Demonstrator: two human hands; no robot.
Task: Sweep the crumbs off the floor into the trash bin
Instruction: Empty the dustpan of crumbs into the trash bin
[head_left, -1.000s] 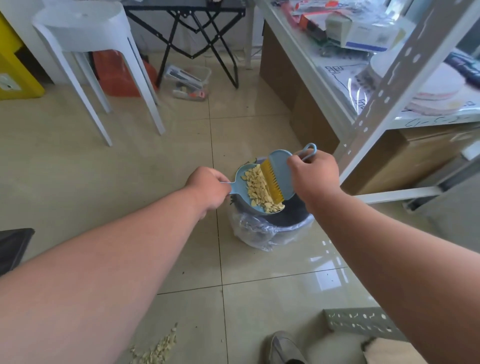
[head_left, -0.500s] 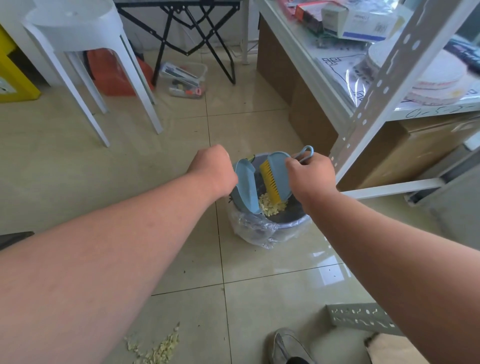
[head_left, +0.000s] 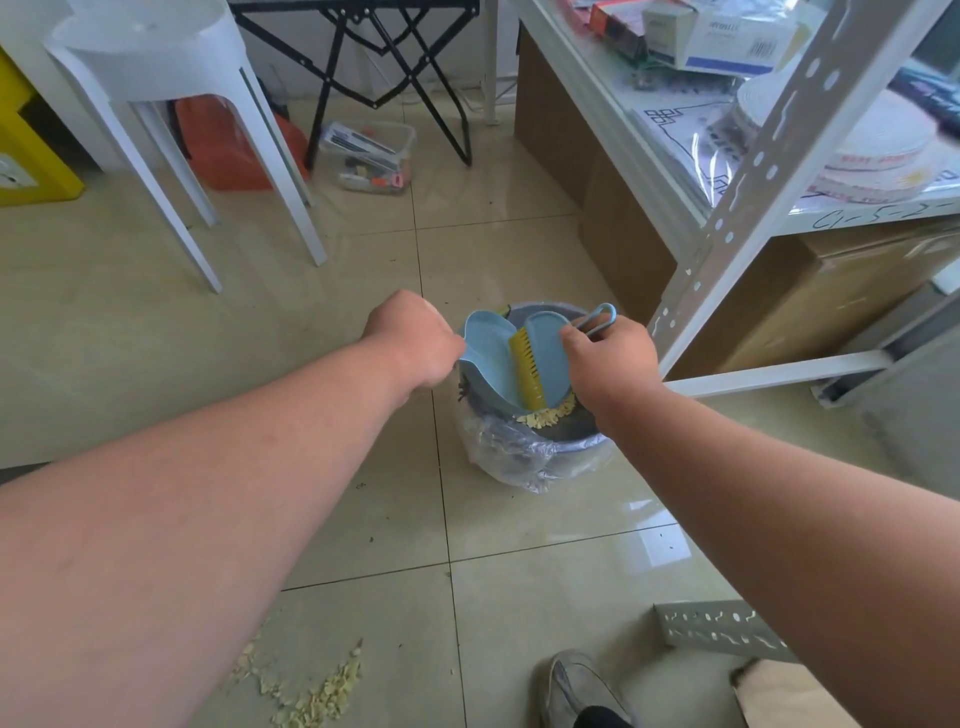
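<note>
Trash bin (head_left: 540, 441): dark tub w/ clear plastic liner, on the floor (head_left: 156, 338) directly below both hands. Contents: pale crumbs (head_left: 545, 414) heaped inside, seen just under the tools; rest of interior hidden by dustpan and brush.

Dustpan (head_left: 491, 358): light blue, tipped steeply over bin mouth, lower edge down inside the rim. No crumbs visible on its face. Left hand (head_left: 410, 338) closed round its handle; handle itself covered by the fist, fingers not visible.

Brush (head_left: 540, 358): blue back, yellow bristles, just right of dustpan, bristles touching the pan's face, tip near the crumb heap. Right hand (head_left: 608, 358) clamped on its handle; only the loop end shows above the knuckles.

Loose crumbs (head_left: 317, 696): scatter on floor well behind left hand, near bottom edge, partly covered by left forearm.

Clear tub (head_left: 369, 156): far ahead of hands, holds small mixed items, not identifiable.

Shoe (head_left: 582, 691): cut off at bottom edge. Shelf (head_left: 727, 197) beyond right hand: boxes and papers, labels blurred.
</note>
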